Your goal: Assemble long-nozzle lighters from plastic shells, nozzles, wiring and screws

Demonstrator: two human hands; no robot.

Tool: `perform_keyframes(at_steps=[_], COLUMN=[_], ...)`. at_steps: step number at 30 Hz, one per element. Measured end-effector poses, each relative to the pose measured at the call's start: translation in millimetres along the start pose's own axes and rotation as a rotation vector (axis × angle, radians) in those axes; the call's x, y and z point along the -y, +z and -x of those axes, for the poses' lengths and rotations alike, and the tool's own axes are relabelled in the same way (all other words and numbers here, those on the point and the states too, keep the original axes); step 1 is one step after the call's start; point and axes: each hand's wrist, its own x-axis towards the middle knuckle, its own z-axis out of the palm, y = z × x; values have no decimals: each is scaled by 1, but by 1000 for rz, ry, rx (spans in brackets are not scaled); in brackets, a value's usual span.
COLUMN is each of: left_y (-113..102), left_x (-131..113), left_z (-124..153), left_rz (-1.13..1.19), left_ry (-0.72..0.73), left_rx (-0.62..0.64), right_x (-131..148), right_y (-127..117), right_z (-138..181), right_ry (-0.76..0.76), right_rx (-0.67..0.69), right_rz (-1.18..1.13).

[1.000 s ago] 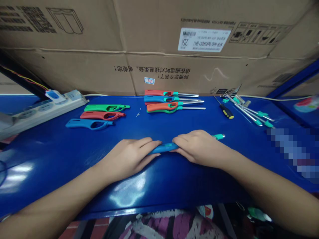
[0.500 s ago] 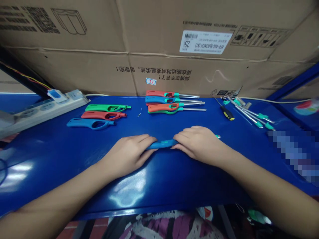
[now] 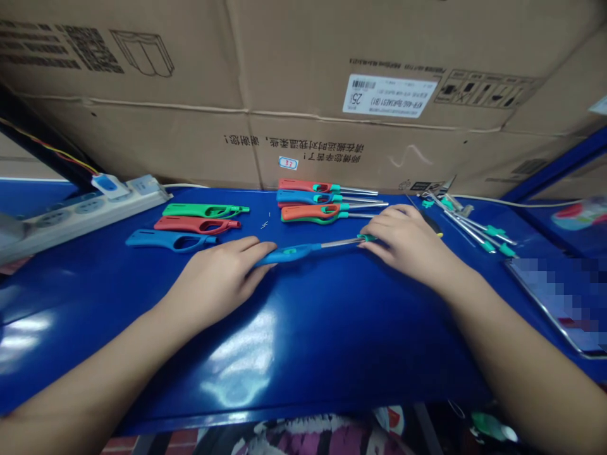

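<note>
My left hand (image 3: 218, 275) is closed around the rear of a blue gas lighter body (image 3: 288, 254), held just above the table. From the body's nose a thin metal tube (image 3: 340, 242) runs to the right. At the tube's far end, the fingers of my right hand (image 3: 403, 239) pinch a small teal piece (image 3: 367, 238). Whether the tube is seated in the body cannot be made out. Beyond my left hand lie a blue (image 3: 159, 239), a red (image 3: 190, 224) and a green (image 3: 199, 210) lighter body without tubes.
Several lighters with metal tubes (image 3: 310, 213) lie stacked at the back centre. Loose tubes with teal ends (image 3: 477, 230) are at the right, near a partly hidden screwdriver (image 3: 430, 224). A power strip (image 3: 99, 205) stands left. A cardboard box (image 3: 303, 120) walls the back.
My right hand has moved right and away from me, from the blue lighter body to the teal end, exposing the metal tube. My left hand has shifted slightly left with the body.
</note>
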Motion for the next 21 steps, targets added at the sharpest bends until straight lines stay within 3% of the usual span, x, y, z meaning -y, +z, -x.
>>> perform_keyframes(at_steps=[4,7,12,15,17,21], left_y=[-2,-6,-6,-1,1,1], left_x=[0,-9,-31,-36,-36,-32], left_z=[0,-1,-3,-3,-3,-3], left_rz=[60,299,1078,1320,1294,987], left_ry=[12,-8,-279,-403,-374,-208], left_rx=[-14,77,534,704,652,367], right_x=[7,20,43,52,55,51], right_y=[-2,-3,-5,-5,-5,-4], right_z=[-1,-3,-3,-3,-3,-3], right_ry=[-119,-187,-302,-355,-355,-334], right_rx=[-82,-158,-280,-267,-235,-163], right_rz=[-96,-112,-161,-165,-169,-217])
